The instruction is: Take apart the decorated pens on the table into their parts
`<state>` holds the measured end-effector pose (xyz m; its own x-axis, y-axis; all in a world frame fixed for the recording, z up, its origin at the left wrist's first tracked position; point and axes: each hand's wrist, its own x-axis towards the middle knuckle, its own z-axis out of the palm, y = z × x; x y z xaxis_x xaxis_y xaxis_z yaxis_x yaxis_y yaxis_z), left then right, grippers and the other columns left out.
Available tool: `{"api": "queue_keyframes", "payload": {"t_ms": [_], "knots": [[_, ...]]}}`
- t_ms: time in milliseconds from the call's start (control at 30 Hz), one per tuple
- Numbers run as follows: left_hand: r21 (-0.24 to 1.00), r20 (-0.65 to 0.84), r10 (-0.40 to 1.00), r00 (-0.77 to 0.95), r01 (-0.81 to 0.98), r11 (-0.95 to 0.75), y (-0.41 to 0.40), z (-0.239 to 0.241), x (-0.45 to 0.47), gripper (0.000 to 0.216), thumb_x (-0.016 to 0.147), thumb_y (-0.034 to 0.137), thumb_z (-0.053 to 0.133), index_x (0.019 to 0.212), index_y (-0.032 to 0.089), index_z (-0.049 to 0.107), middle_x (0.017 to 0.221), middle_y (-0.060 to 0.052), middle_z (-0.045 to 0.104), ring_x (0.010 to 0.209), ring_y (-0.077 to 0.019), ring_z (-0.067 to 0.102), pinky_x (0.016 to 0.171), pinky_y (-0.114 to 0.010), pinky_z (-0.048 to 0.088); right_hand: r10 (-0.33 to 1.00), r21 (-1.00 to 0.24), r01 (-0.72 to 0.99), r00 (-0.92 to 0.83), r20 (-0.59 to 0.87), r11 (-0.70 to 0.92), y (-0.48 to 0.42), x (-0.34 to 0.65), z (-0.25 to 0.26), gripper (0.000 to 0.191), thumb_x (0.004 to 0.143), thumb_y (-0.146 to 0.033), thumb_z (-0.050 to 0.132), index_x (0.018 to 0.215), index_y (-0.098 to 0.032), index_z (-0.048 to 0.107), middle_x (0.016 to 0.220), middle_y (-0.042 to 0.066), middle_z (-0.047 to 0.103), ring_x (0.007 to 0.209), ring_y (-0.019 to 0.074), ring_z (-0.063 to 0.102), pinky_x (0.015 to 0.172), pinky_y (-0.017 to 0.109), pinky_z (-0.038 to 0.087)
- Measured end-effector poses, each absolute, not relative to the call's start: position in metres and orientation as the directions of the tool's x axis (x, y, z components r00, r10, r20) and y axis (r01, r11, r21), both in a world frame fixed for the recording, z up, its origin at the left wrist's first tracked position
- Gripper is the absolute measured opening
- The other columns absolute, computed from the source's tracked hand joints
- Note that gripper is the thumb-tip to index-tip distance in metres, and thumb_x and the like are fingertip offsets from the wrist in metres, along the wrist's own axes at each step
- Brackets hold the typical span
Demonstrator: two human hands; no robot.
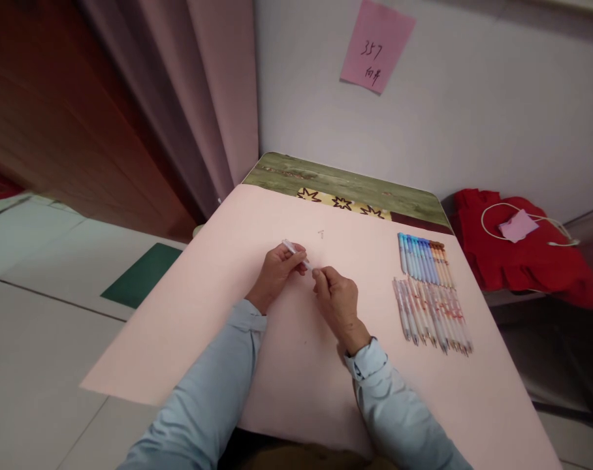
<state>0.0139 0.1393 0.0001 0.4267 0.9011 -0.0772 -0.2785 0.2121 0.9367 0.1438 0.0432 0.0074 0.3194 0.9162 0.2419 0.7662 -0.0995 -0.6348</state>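
Note:
My left hand (pixel 275 273) is closed around a slim white pen (pixel 293 249) whose end sticks out above the fingers. My right hand (pixel 336 299) pinches the other end of the same pen just to the right. Both hands hover over the middle of the pink table cover (pixel 189 326). A tiny pale piece (pixel 320 233) lies on the cover just beyond the hands. To the right lie two rows of pens: blue and orange ones (pixel 425 258) farther away, and pale pink ones (pixel 432 314) nearer.
A green patterned cloth (pixel 355 190) shows at the table's far edge by the wall. A pink note (pixel 376 44) hangs on the wall. Red fabric (pixel 526 261) with a white cord and a pink slip lies to the right. Curtains hang at the left.

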Motion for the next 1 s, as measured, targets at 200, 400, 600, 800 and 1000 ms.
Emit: {"api": "queue_keyframes", "payload": {"t_ms": [200,400,600,800,1000], "knots": [[0.975,-0.066,0.894,0.443,-0.161,0.152,0.135,0.0,0.017,0.039,0.074,0.033,0.077,0.106,0.018,0.06,0.062,0.004,0.061,0.052,-0.0113,0.054,0.054,-0.025,0.044,0.95,-0.519,0.848,0.239,0.201,-0.103,0.037,0.137,0.018,0.027,0.093,-0.043,0.056,0.077,-0.024,0.067,0.071,0.001,0.07,0.059,0.0153,0.061,0.054,0.026,0.029],[0.997,-0.023,0.903,0.43,-0.056,0.052,0.121,0.003,0.02,0.047,0.073,0.036,0.077,0.112,0.016,0.059,0.063,0.003,0.063,0.052,-0.0122,0.056,0.054,-0.025,0.046,0.945,-0.499,0.836,0.314,0.095,-0.227,0.009,0.148,0.023,0.009,0.084,-0.031,0.064,0.08,-0.023,0.067,0.071,0.001,0.072,0.062,0.0182,0.063,0.055,0.027,0.031],[0.999,0.021,0.969,0.246,-0.035,-0.013,0.107,0.002,0.027,0.034,0.078,0.041,0.071,0.1,0.016,0.062,0.071,-0.002,0.067,0.058,-0.0124,0.059,0.056,-0.025,0.047,0.827,-0.411,0.796,0.541,0.152,-0.445,-0.047,0.211,0.03,0.017,0.084,-0.037,0.065,0.076,-0.023,0.07,0.063,0.004,0.069,0.058,0.0194,0.061,0.053,0.027,0.028],[0.975,0.065,0.94,0.334,0.181,-0.131,0.061,0.008,0.072,0.015,0.076,0.033,0.07,0.082,0.019,0.067,0.065,0.0,0.063,0.058,-0.0136,0.055,0.054,-0.024,0.041,0.633,-0.48,0.616,0.759,0.151,-0.624,-0.111,0.303,0.037,0.038,0.092,-0.054,0.052,0.087,-0.024,0.074,0.07,0.005,0.071,0.063,0.0209,0.062,0.054,0.028,0.029],[0.928,0.021,0.869,0.495,0.314,-0.201,0.032,0.008,0.143,0.007,0.076,0.027,0.068,0.078,0.022,0.066,0.061,0.001,0.062,0.054,-0.0162,0.053,0.056,-0.028,0.038,0.498,-0.351,0.509,0.858,0.127,-0.786,-0.151,0.379,0.035,0.037,0.091,-0.049,0.053,0.093,-0.021,0.077,0.08,0.011,0.073,0.07,0.0241,0.063,0.058,0.031,0.03]]}}
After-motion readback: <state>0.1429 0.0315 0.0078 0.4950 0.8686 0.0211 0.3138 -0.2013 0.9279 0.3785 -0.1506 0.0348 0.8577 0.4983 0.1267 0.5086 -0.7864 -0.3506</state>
